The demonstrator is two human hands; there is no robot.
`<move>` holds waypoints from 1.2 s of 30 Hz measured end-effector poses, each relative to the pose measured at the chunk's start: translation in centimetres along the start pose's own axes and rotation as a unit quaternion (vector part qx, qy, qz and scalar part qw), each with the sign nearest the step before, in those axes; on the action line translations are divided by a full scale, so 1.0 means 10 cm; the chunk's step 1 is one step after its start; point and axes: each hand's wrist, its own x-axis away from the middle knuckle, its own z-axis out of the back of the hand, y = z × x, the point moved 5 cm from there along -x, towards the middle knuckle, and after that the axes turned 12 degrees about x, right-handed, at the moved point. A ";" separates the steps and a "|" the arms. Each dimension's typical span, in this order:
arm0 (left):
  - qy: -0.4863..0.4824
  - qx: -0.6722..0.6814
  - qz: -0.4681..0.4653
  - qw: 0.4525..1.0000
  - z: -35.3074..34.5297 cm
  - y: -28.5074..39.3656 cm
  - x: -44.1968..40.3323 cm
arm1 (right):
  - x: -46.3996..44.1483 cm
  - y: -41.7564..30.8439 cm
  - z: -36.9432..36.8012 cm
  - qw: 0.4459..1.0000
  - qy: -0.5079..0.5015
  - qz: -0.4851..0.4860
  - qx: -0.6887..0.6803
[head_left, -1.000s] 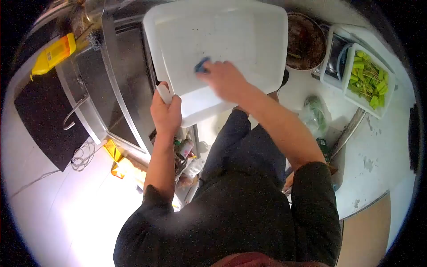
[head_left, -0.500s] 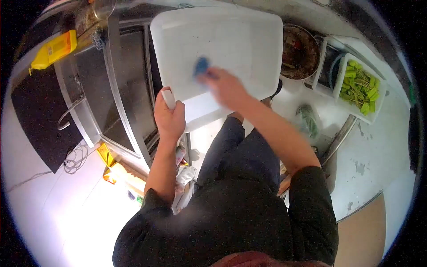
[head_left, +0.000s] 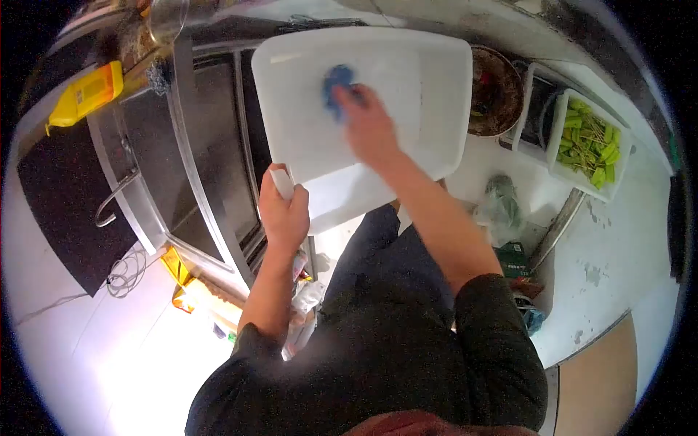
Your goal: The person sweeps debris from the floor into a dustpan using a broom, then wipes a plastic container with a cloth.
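Note:
A large white plastic tub (head_left: pixel 429 109) is tilted up in front of me, its inside facing me. My left hand (head_left: pixel 283 214) is closed around the rim at its near left corner, with the thumb on the white edge. Inside the tub, my right hand (head_left: pixel 372 134) holds a blue scrubber (head_left: pixel 337 83) against the upper left of the inner surface. Motion blurs the scrubber and the fingertips, so its exact texture is unclear.
Metal sink basins (head_left: pixel 211 138) lie to the left, with a yellow bottle (head_left: pixel 87 94) and a mesh scourer (head_left: pixel 158 76) beside them. On the right are a stained round pan (head_left: pixel 496 91), a container of cut green vegetables (head_left: pixel 589 145) and a plastic bag (head_left: pixel 503 211).
My right hand has moved the blue scrubber up across the inside of the tub. The tub and my left hand appear slightly lower and further right in view.

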 end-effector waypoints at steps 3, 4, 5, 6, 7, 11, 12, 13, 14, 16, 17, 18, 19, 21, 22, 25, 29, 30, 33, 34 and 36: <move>-0.003 0.022 -0.012 1.000 -0.02 0.03 0.06 | -0.14 0.00 -0.12 0.996 -0.071 0.015 0.055; 0.001 0.032 -0.023 0.999 0.01 -0.01 0.07 | -0.19 0.13 -0.24 0.991 -0.104 -0.009 0.079; 0.006 0.044 -0.032 0.998 0.02 -0.04 0.10 | -0.11 0.51 -0.41 0.993 -0.065 -0.077 0.063; 0.006 0.030 -0.041 0.999 0.03 -0.06 0.09 | -0.10 0.89 -0.52 0.974 -0.144 -0.171 0.027; 0.004 0.015 -0.049 0.999 0.05 -0.08 0.09 | -0.10 0.97 -0.29 0.979 -0.104 -0.175 0.026; 0.001 -0.010 -0.054 0.999 0.04 -0.10 0.06 | 0.05 0.71 -0.01 0.993 0.003 -0.114 0.029; 0.009 0.024 -0.063 0.998 0.01 -0.07 0.05 | 0.09 0.60 -0.05 0.990 0.001 -0.141 -0.005; 0.014 0.009 -0.080 0.997 -0.01 -0.06 0.04 | 0.07 0.33 -0.02 0.993 -0.011 -0.117 -0.026; 0.020 -0.006 -0.095 0.995 -0.02 -0.06 0.04 | 0.03 0.08 0.02 0.995 -0.084 -0.057 -0.018; 0.021 -0.018 -0.091 0.995 0.00 -0.04 0.02 | 0.08 0.21 -0.38 0.976 -0.186 -0.097 -0.060; 0.012 -0.015 -0.069 0.997 0.04 0.01 -0.01 | 0.06 0.33 -0.32 0.984 -0.152 0.058 0.077; 0.009 -0.008 -0.050 0.999 0.07 0.01 -0.04 | 0.09 0.64 -0.28 0.985 -0.138 -0.076 0.075; 0.018 -0.003 -0.066 0.998 0.10 -0.01 -0.07 | 0.06 0.86 -0.21 0.969 -0.116 -0.203 0.076; 0.016 0.006 -0.092 0.996 0.13 -0.07 -0.11 | 0.09 0.76 -0.08 0.986 -0.127 -0.101 0.043; 0.003 -0.029 -0.109 0.994 0.14 -0.07 -0.13 | 0.11 0.63 0.03 0.989 -0.136 -0.046 0.027; -0.018 -0.029 -0.125 0.992 0.11 0.01 -0.17 | 0.35 -0.18 -0.01 0.931 -0.223 0.285 0.035; -0.029 0.030 -0.125 0.991 0.10 -0.07 -0.16 | 0.59 0.02 -0.44 0.878 -0.275 0.358 0.158; -0.031 0.005 -0.158 0.987 0.12 -0.02 -0.15 | 0.56 0.20 -0.50 0.867 -0.276 0.361 0.203; -0.025 0.009 -0.166 0.986 0.24 0.15 -0.20 | 0.43 0.78 -0.37 0.827 -0.344 0.262 0.360; -0.014 0.020 -0.164 0.986 0.27 0.16 -0.24 | 0.30 0.82 -0.28 0.849 -0.320 0.210 0.364; -0.003 0.041 -0.149 0.988 0.31 0.14 -0.25 | 0.13 0.81 0.09 0.890 -0.325 0.033 0.319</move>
